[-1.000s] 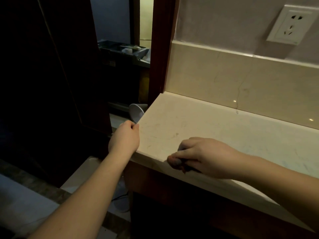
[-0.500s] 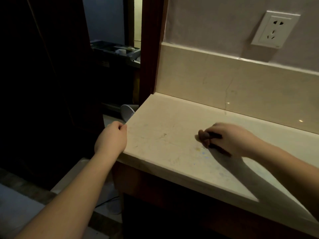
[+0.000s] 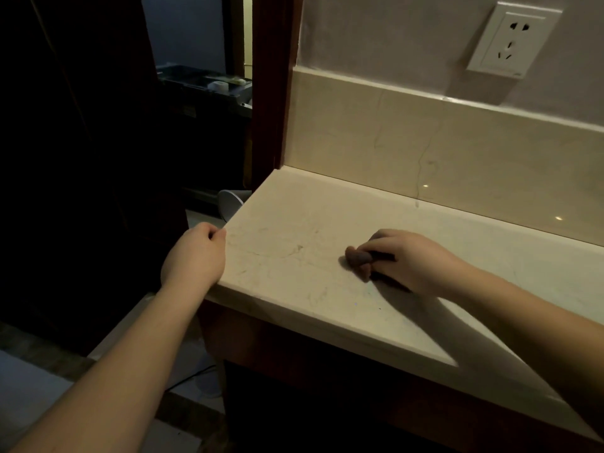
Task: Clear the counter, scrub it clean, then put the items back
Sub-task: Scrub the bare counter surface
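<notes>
We press our right hand (image 3: 405,259) down on the counter (image 3: 304,256), its fingers curled around a small dark scrubbing pad (image 3: 376,256) that peeks out between them. Left of that grip, well apart, our left hand (image 3: 196,256) sits in a loose fist against the counter's end edge; we cannot tell whether it holds anything. Behind that hand, a white cup-like thing (image 3: 230,204) lies on its side.

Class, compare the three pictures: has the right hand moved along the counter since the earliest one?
Yes. The right hand, gripping a dark scrubber, moved back from the counter's front edge toward the backsplash.
</notes>
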`<state>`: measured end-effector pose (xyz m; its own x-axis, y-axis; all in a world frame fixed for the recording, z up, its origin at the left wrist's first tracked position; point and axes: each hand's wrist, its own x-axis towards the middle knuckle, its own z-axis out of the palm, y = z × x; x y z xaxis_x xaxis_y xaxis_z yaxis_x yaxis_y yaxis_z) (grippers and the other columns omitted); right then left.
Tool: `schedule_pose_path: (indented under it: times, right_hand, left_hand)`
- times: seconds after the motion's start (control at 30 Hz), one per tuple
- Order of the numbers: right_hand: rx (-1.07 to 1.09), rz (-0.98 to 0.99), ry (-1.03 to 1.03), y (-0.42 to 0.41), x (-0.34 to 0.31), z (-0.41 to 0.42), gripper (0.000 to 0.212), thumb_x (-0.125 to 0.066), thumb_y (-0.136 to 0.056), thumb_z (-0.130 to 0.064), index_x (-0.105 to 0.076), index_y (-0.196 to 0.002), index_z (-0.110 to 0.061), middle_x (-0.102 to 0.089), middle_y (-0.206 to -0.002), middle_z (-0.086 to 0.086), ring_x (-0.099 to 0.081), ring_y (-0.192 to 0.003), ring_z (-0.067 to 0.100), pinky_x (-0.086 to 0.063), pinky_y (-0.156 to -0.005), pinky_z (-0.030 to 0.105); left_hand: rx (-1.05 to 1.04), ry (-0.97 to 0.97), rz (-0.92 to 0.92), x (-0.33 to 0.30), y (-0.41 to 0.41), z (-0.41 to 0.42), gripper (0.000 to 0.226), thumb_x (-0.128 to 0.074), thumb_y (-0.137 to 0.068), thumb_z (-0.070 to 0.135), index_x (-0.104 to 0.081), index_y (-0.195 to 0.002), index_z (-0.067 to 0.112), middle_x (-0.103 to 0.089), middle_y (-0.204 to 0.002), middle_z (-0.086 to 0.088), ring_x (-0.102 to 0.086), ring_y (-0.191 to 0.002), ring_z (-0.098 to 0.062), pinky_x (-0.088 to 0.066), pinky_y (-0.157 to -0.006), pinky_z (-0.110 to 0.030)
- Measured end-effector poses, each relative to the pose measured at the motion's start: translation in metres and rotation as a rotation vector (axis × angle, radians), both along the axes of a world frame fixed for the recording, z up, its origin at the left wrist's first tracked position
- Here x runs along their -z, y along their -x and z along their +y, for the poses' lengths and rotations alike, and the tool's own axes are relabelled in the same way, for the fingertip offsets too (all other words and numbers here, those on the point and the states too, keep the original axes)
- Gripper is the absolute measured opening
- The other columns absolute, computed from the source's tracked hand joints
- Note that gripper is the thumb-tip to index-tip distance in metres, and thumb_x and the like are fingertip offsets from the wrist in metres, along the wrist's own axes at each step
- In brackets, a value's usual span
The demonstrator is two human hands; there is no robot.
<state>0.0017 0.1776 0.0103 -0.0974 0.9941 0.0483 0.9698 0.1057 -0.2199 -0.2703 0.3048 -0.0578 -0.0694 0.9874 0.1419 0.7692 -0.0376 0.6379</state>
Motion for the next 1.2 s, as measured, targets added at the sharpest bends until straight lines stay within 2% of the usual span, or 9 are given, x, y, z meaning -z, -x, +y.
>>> schedule_pose_path:
  times: [0.2, 0.4, 0.6, 0.7, 0.83, 0.93, 1.0, 1.07, 1.2]
  right_hand:
    - [0.012, 0.043, -0.074, 0.02, 0.013, 0.004, 0.025, -0.061, -0.089, -0.02, -0.07, -0.111, -0.026, -0.058, -0.102, -0.004, -0.056, -0.094, 0.016, -0.032, -0.072, 0.021]
    - [-0.182, 0.081, 0.034, 0.026, 0.01, -0.04, 0.028, -0.06, -0.086, -0.03, -0.068, -0.112, -0.033, -0.056, -0.097, -0.015, -0.057, -0.089, 0.007, -0.045, -0.075, 0.024]
    - [-0.073, 0.069, -0.073, 0.044, 0.016, 0.019, 0.025, -0.059, -0.091, -0.023, -0.069, -0.113, -0.027, -0.058, -0.102, -0.004, -0.055, -0.093, 0.015, -0.032, -0.071, 0.022]
    - [-0.233, 0.109, -0.069, 0.059, 0.02, -0.006, 0.023, -0.061, -0.087, -0.022, -0.069, -0.107, -0.031, -0.058, -0.096, -0.005, -0.056, -0.089, 0.009, -0.041, -0.072, 0.023]
    - [-0.297, 0.143, 0.072, 0.04, 0.012, -0.047, 0.017, -0.063, -0.089, -0.027, -0.066, -0.102, -0.038, -0.055, -0.094, -0.014, -0.052, -0.08, -0.009, -0.035, -0.065, 0.005]
    - [-0.253, 0.113, 0.017, 0.025, 0.011, -0.03, 0.024, -0.059, -0.087, -0.036, -0.066, -0.11, -0.037, -0.058, -0.1, -0.013, -0.055, -0.086, -0.002, -0.041, -0.073, 0.015]
    - [-0.196, 0.094, -0.032, 0.027, 0.014, -0.009, 0.025, -0.061, -0.089, -0.029, -0.068, -0.112, -0.034, -0.057, -0.101, -0.011, -0.055, -0.091, 0.007, -0.04, -0.077, 0.022]
    - [-0.17, 0.096, -0.049, 0.032, 0.018, 0.001, 0.025, -0.059, -0.091, -0.025, -0.068, -0.113, -0.031, -0.056, -0.102, -0.01, -0.052, -0.092, 0.007, -0.038, -0.078, 0.022]
    - [-0.265, 0.069, -0.03, 0.031, 0.019, -0.038, 0.024, -0.051, -0.088, -0.036, -0.066, -0.107, -0.032, -0.059, -0.1, -0.008, -0.051, -0.088, -0.005, -0.041, -0.073, 0.014]
  left_hand:
    - [-0.015, -0.003, -0.001, 0.0, -0.001, -0.002, 0.031, -0.041, -0.102, 0.036, -0.056, -0.124, 0.019, -0.051, -0.091, 0.003, -0.053, -0.075, -0.017, -0.052, -0.068, -0.037]
    - [-0.006, -0.009, 0.003, 0.001, 0.0, 0.0, 0.033, -0.039, -0.103, 0.036, -0.055, -0.125, 0.019, -0.053, -0.093, 0.003, -0.055, -0.077, -0.019, -0.052, -0.067, -0.038]
    - [0.002, -0.018, 0.013, 0.001, 0.001, 0.0, 0.033, -0.04, -0.102, 0.036, -0.056, -0.124, 0.018, -0.055, -0.094, 0.001, -0.056, -0.079, -0.02, -0.053, -0.07, -0.039]
    - [0.005, -0.015, 0.015, 0.0, 0.001, 0.0, 0.032, -0.039, -0.102, 0.037, -0.056, -0.124, 0.019, -0.054, -0.091, 0.003, -0.055, -0.076, -0.019, -0.051, -0.066, -0.037]
    - [0.002, -0.01, 0.026, 0.001, 0.001, 0.0, 0.032, -0.039, -0.103, 0.037, -0.056, -0.124, 0.019, -0.055, -0.092, 0.003, -0.055, -0.075, -0.018, -0.048, -0.062, -0.034]
    - [-0.002, -0.004, 0.036, -0.001, 0.001, 0.0, 0.033, -0.038, -0.103, 0.037, -0.056, -0.125, 0.019, -0.058, -0.097, 0.0, -0.055, -0.077, -0.018, -0.05, -0.064, -0.035]
    - [0.002, -0.003, 0.041, -0.002, 0.001, -0.001, 0.033, -0.038, -0.103, 0.037, -0.056, -0.125, 0.019, -0.06, -0.101, -0.002, -0.056, -0.079, -0.02, -0.05, -0.066, -0.036]
    - [0.004, -0.005, 0.041, -0.003, 0.001, -0.002, 0.033, -0.038, -0.103, 0.036, -0.056, -0.125, 0.018, -0.061, -0.104, -0.004, -0.054, -0.08, -0.02, -0.046, -0.063, -0.035]
    - [0.011, -0.048, 0.044, -0.002, 0.002, -0.003, 0.034, -0.04, -0.103, 0.034, -0.053, -0.13, 0.019, -0.06, -0.118, -0.004, -0.056, -0.087, -0.02, -0.048, -0.066, -0.036]
